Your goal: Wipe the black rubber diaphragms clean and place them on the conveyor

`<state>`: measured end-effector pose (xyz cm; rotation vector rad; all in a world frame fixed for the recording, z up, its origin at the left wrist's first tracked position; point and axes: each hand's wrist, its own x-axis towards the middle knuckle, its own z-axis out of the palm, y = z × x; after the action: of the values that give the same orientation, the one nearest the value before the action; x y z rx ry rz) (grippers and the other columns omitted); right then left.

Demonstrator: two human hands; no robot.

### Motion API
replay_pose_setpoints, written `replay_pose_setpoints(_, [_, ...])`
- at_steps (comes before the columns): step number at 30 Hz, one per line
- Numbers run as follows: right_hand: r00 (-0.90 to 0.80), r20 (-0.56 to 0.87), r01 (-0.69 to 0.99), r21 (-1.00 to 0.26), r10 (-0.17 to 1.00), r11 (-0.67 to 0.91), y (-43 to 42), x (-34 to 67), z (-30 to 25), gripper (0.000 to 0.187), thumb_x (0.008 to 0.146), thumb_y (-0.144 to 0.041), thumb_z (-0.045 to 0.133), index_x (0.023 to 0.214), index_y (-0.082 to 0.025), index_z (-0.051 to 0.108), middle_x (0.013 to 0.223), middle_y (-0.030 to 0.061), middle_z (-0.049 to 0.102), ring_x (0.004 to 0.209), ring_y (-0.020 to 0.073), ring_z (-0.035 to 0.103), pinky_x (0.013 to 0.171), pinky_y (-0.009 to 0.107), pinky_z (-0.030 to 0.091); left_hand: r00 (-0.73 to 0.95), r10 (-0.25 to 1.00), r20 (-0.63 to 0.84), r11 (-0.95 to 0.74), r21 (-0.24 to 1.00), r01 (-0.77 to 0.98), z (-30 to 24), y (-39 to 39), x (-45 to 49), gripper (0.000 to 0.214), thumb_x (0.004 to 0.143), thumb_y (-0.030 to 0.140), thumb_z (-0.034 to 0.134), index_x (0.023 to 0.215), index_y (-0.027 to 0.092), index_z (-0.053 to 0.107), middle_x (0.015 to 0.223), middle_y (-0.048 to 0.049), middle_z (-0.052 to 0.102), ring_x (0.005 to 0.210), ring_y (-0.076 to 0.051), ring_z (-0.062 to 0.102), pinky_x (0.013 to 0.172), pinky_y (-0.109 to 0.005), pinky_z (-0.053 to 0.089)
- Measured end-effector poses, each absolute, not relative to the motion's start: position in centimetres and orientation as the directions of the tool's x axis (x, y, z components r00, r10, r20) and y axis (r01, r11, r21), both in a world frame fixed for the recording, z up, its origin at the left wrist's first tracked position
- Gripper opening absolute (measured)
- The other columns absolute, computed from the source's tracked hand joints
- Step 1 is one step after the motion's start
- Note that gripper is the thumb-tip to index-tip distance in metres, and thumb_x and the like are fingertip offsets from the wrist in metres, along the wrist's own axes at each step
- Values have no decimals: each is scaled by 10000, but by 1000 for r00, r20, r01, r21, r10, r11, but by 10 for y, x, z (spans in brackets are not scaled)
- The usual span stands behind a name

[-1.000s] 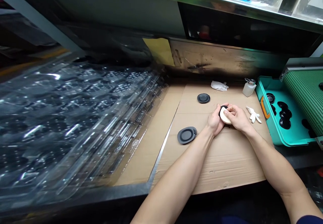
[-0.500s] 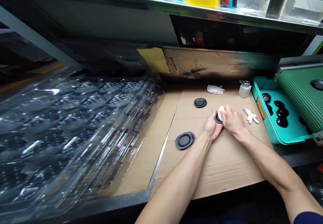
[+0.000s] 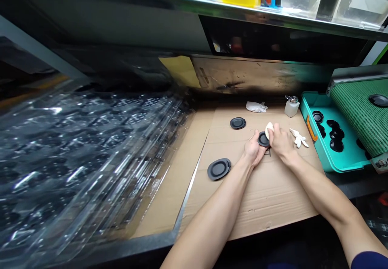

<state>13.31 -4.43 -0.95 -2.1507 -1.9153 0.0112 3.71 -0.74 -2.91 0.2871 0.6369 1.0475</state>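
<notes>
One round rubber disc (image 3: 263, 139), left hand (image 3: 254, 149)

The white wipe (image 3: 268, 130) (mostly hidden) disappears under the right hand (image 3: 281, 144).

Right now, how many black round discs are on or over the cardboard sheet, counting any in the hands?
3: one black disc at the back of the cardboard sheet, one front left, one between the left hand and right hand. Another could hide under the hands.
</notes>
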Motion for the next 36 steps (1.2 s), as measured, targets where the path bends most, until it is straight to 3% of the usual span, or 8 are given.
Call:
replay_pose_setpoints(5, [134, 173, 968, -234, 976, -91, -38, 139, -7, 408, 1100, -453, 335, 1291, -179, 569, 1138, 171, 756, 929, 292, 744, 748, 328, 493, 355, 865, -354, 496, 505, -706, -28, -8, 37, 395, 1102, 331, 384, 1104, 79, 688, 1081, -177, 776, 1076, -233, 754, 1063, -385, 561])
replay_pose_setpoints(8, [270, 207, 910, -374, 940, -179, -30, 158, -4, 353, 1092, -459, 364, 1242, -211, 565, 1067, 119, 779, 910, 278, 742, 760, 321, 482, 337, 865, -372, 490, 479, -728, -24, -4, 28, 381, 1100, 345, 360, 1132, 104, 653, 1110, -175, 762, 1105, -258, 746, 1033, -448, 578])
replay_pose_setpoints(11, [308, 258, 859, -490, 916, -151, -29, 171, -9, 335, 1073, -461, 405, 1241, -219, 564, 1083, 101, 781, 969, 269, 735, 809, 321, 482, 338, 859, -385, 486, 404, -775, -19, 1, 15, 375, 1083, 379, 339, 1176, 158, 627, 1171, -167, 743, 1156, -302, 726, 990, -528, 591])
replay_pose_setpoints(16, [225, 230, 877, -472, 947, -93, -32, 171, -22, 329, 1040, -458, 468, 1212, -214, 605, 1054, 103, 788, 1001, 285, 736, 863, 347, 486, 384, 858, -340, 486, 300, -821, -7, 2, 0, 425, 1022, 265, 343, 1329, 160, 617, 1301, -195, 701, 1259, -345, 676, 1019, -596, 570])
replay_pose_setpoints(21, [204, 201, 882, -462, 958, -91, -31, 170, -21, 327, 1033, -470, 479, 1201, -226, 617, 1041, 88, 793, 988, 287, 740, 837, 342, 483, 406, 844, -351, 505, 262, -822, 4, -2, -2, 392, 1078, 329, 396, 1322, 116, 618, 1236, -196, 717, 1255, -326, 684, 979, -476, 633])
replay_pose_setpoints(26, [195, 170, 904, -413, 966, -110, -33, 169, -15, 348, 1028, -500, 485, 1191, -231, 634, 1011, 93, 790, 963, 286, 728, 825, 338, 467, 458, 814, -357, 546, 203, -813, 7, -3, -4, 544, 1093, 495, 352, 1292, 68, 624, 1206, -230, 713, 1221, -297, 705, 722, -236, 666])
replay_pose_setpoints(29, [162, 146, 930, -353, 976, -101, -36, 168, -11, 359, 1030, -516, 474, 1183, -239, 643, 977, 90, 786, 925, 288, 719, 780, 331, 442, 465, 810, -359, 558, 226, -798, 6, -4, -5, 597, 1089, 529, 324, 1343, 75, 616, 1272, -241, 700, 1170, -293, 732, 623, -211, 650])
replay_pose_setpoints(36, [71, 138, 954, -300, 988, -26, -39, 168, -10, 353, 1045, -504, 460, 1195, -245, 647, 1019, 75, 778, 884, 263, 694, 727, 315, 392, 500, 787, -361, 602, 269, -752, 5, -6, -5, 621, 1090, 537, 308, 1353, 73, 627, 1312, -252, 695, 1107, -290, 759, 575, -213, 626])
